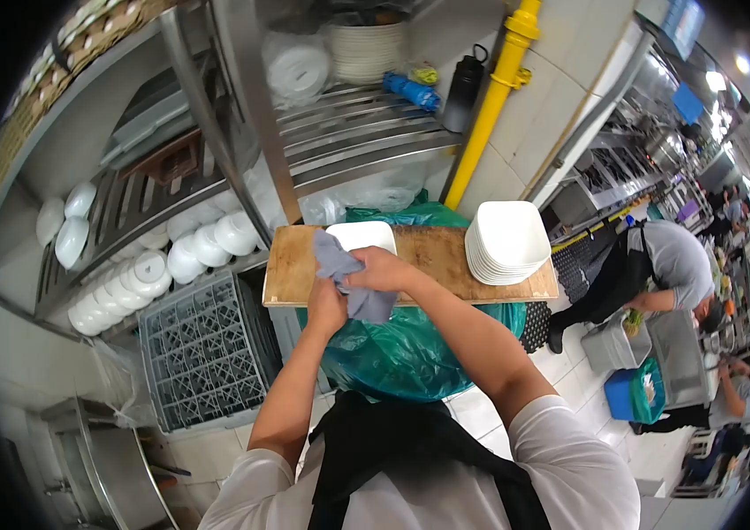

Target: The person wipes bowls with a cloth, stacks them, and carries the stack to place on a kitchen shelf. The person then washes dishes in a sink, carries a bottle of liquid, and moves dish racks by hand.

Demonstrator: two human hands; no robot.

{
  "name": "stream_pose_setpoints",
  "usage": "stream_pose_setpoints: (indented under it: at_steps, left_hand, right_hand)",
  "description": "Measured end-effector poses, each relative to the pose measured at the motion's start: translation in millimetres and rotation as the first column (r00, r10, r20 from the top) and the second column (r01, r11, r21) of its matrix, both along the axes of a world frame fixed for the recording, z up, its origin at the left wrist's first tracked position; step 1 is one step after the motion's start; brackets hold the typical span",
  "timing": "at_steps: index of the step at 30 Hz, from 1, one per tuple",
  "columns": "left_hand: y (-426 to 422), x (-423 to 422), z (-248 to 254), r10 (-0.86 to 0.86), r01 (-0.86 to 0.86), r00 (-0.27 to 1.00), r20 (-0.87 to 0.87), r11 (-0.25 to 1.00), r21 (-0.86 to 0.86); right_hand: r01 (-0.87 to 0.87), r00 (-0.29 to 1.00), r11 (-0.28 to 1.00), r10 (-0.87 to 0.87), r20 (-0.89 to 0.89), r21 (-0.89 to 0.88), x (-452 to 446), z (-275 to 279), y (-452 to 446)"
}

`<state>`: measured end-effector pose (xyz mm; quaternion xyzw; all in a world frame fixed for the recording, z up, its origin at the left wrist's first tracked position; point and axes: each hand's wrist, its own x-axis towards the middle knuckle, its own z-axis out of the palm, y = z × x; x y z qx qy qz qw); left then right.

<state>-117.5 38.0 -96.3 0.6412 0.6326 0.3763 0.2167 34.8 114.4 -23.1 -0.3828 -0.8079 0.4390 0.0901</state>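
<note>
In the head view, my left hand (328, 306) and my right hand (381, 270) are close together, both closed on a grey cloth (371, 306). Part of the cloth sticks up above my fingers and part hangs down below them. Whether anything is wrapped inside it is hidden. Just behind my hands, white dishes (366, 235) sit on the left part of a wooden board (432, 252), partly covered by the cloth and my right hand. At the board's right end stands a stack of several white square bowls (507, 240).
A green plastic bag (410, 353) bulges below the board. On the left are a grey dish rack (202, 349) and shelves of white bowls (147, 272). A yellow pipe (481, 124) rises behind. To the right, a person (671, 261) bends over a grey bin (615, 344).
</note>
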Motion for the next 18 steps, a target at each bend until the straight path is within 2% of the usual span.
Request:
stream_pose_setpoints:
  at_steps: [2,3,5,6,8,11,13,14,17,18]
  left_hand:
    - [-1.4,1.5,3.3,-0.031,0.026,0.999,0.027,0.987,0.159]
    - [-1.9,2.3,5.5,-0.053,0.042,0.998,0.041,0.971,0.234]
    - [0.7,-4.3,2.2,-0.137,0.138,0.990,-0.018,0.980,0.141]
    - [2.2,-4.4,6.3,-0.178,0.181,0.983,-0.043,0.979,0.093]
    - [-6.0,-2.8,24.8,-0.110,0.177,0.890,-0.442,0.977,0.114]
    - [0.6,-7.2,28.5,-0.214,0.333,0.707,-0.674,0.942,0.050]
    - [0.3,-1.1,52.8,-0.390,0.397,0.685,-0.615,0.908,-0.134]
    - [-2.1,4.6,55.7,-0.377,0.398,0.776,-0.506,0.915,-0.072]
    - [-0.7,13.9,81.6,-0.470,0.383,0.826,-0.313,0.873,-0.300]
    - [0.0,12.1,75.1,-0.480,0.458,0.795,-0.372,0.876,-0.152]
  right_hand:
    - [0.089,0.912,0.935,-0.215,-0.349,-0.343,5.2,-7.4,-1.1]
    - [0.064,0.845,0.884,-0.295,-0.447,-0.463,9.7,3.5,-10.5]
    - [-0.040,0.666,0.749,-0.473,-0.577,-0.661,30.7,20.0,-37.8]
    - [-0.052,0.661,0.740,-0.478,-0.578,-0.671,42.4,16.2,-49.1]
    - [-0.084,0.660,0.714,-0.482,-0.576,-0.695,65.3,3.9,-78.3]
    - [-0.094,0.625,0.606,-0.582,-0.520,-0.790,99.3,-20.4,-126.3]
    - [-0.112,0.582,0.533,-0.649,-0.490,-0.838,120.9,-36.2,-152.4]
    - [-0.118,0.538,0.504,-0.692,-0.482,-0.856,129.5,-41.2,-166.1]
    - [-0.160,0.370,0.413,-0.817,-0.442,-0.897,143.8,-50.4,-198.9]
    - [-0.179,0.312,0.386,-0.850,-0.425,-0.905,146.6,-51.0,-205.6]
